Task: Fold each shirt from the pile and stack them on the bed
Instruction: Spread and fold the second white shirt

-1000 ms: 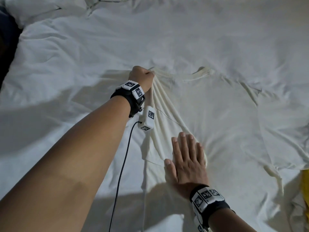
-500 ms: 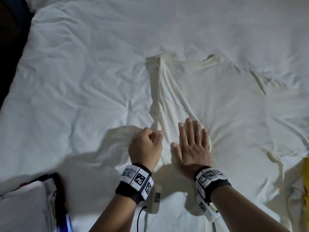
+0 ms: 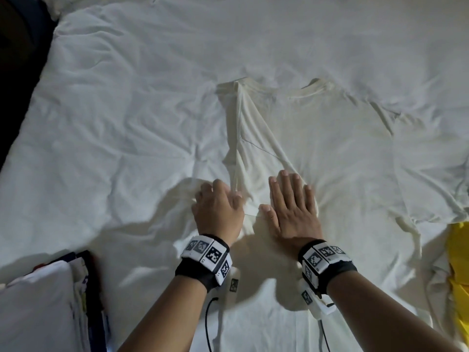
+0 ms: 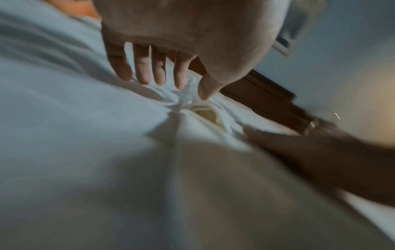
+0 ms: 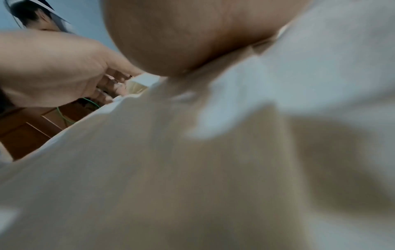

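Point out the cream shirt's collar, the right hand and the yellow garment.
cream shirt's collar (image 3: 308,92): head view, on the ribbed neckband.
right hand (image 3: 294,212): head view, on its back, flat on the shirt.
yellow garment (image 3: 459,250): head view, at the right edge.

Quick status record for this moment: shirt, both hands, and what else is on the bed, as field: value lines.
shirt: cream T-shirt lies spread on the white bed sheet, collar away from the person, its left side folded inward
left hand: fingers extended, at the folded edge, gripping nothing
right hand: flat, palm down, pressing the shirt
stack: folded clothes, near left corner
other: yellow garment at right edge
fold stage: right side and sleeve not yet folded
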Tool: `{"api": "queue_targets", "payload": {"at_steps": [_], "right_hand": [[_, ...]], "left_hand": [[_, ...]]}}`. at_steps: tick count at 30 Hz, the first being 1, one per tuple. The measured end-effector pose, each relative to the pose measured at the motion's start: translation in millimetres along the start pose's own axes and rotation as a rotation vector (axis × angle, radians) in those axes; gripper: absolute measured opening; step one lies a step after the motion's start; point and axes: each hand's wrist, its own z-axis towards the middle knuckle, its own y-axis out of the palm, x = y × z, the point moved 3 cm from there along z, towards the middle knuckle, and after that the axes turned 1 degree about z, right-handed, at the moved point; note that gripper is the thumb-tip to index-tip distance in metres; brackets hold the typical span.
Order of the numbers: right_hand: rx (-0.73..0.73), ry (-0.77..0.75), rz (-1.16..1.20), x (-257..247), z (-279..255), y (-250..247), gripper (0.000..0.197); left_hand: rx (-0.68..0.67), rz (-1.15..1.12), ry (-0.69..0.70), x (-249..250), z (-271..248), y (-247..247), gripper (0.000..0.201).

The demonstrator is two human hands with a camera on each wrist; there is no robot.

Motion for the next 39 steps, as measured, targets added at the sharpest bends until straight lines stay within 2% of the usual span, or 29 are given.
{"api": "queue_targets", "payload": {"at_steps": [1, 3, 5, 7, 9, 11, 14, 17, 20, 23, 25, 28, 30, 33, 34, 36, 39], "right_hand": [[-0.005, -0.012, -0.007, 2.1, -1.5, -1.1, 0.066], [0.004, -0.033, -0.035, 8.0, -8.9, -3.0, 0.067], [0.006, -0.039, -0.037, 15.2, -19.6, -6.7, 0.065], [-0.004, -0.039, -0.013, 24.4, -32.4, -12.4, 0.063], [-0.006, -0.038, 0.031, 40.4, -43.2, -21.3, 0.063], [0.045, -0.017, 0.103, 64.3, -50.0, -37.9, 0.065], [0.208, 0.073, 0.17, 116.5, -52.5, -72.2, 0.06], [0.313, 0.183, 0.146, 174.6, -42.0, -108.4, 0.049], [0.296, 0.23, 0.077, 224.3, -18.5, -136.5, 0.045], [0.224, 0.231, 0.013, 258.6, 5.2, -156.5, 0.049], [0.177, 0.207, -0.026, 270.4, 16.5, -165.2, 0.056], [0.106, 0.161, -0.043, 274.9, 29.6, -169.9, 0.071], [0.088, 0.188, -0.01, 274.9, 38.0, -170.5, 0.083], [0.074, 0.311, -0.013, 274.4, 47.9, -172.6, 0.09], [0.065, 0.334, -0.034, 273.9, 50.6, -173.4, 0.085], [0.058, 0.354, -0.071, 273.1, 53.9, -175.6, 0.062], [0.143, 0.385, -0.001, 267.5, 55.5, -183.5, 0.03]], "left_hand": [[0.042, 0.091, 0.108, 2.1, -2.7, 1.1, 0.029], [-0.034, 0.301, 0.301, 0.3, -8.5, 14.2, 0.056], [-0.138, 0.416, 0.327, -10.9, -9.6, 27.3, 0.067], [-0.153, 0.422, 0.257, -18.5, -10.0, 30.1, 0.071], [-0.12, 0.381, 0.212, -9.7, -12.3, 26.1, 0.071], [-0.081, 0.351, 0.238, 12.9, -16.0, 22.7, 0.071], [-0.044, 0.337, 0.387, 60.0, -26.0, 33.0, 0.068], [-0.092, 0.298, 0.514, 113.6, -44.2, 60.5, 0.063], [-0.162, 0.252, 0.62, 165.0, -71.0, 95.0, 0.056], [-0.167, 0.237, 0.721, 210.3, -98.7, 124.9, 0.038], [-0.18, 0.202, 0.711, 235.1, -112.3, 139.3, 0.033], [-0.239, 0.227, 0.585, 258.8, -123.4, 156.8, 0.049], [-0.285, 0.264, 0.481, 266.5, -124.4, 162.3, 0.056], [-0.297, 0.273, 0.381, 270.9, -121.7, 163.4, 0.04], [-0.304, 0.272, 0.365, 270.8, -120.7, 162.6, 0.033], [-0.329, 0.249, 0.363, 270.1, -119.6, 160.0, 0.025], [-0.309, 0.185, 0.418, 261.4, -118.7, 156.3, 0.017]]}}
